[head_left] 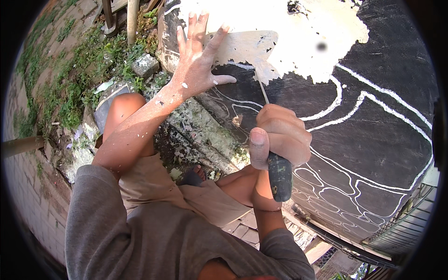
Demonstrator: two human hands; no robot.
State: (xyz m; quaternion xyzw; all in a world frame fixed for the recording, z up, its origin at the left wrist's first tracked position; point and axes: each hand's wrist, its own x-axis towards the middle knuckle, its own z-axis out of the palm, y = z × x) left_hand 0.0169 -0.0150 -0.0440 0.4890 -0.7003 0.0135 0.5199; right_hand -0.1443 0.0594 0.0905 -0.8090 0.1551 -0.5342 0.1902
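Note:
My left hand (195, 65) is spread flat against or just over the wall, its thumb stretched to the right. Paint flakes cling to its wrist and forearm. In my right hand (283, 135) is a tool like a screwdriver, with a worn dark handle (280, 179) and a thin straight shaft (265, 92). The shaft's far end meets the ragged lower edge of a pale stripped patch (322, 28); whether its tip sits under the paint I cannot tell. Around the patch, the wall (373, 70) is painted black with curving white lines. A shadow falls across the patch between my hands.
Along the wall's foot runs a mossy concrete ledge (200, 126) with flakes on it. Grass (70, 88), rubble and paving lie at the left, with wooden posts (132, 21) at the top. A green wire rack (406, 224) stands at the lower right.

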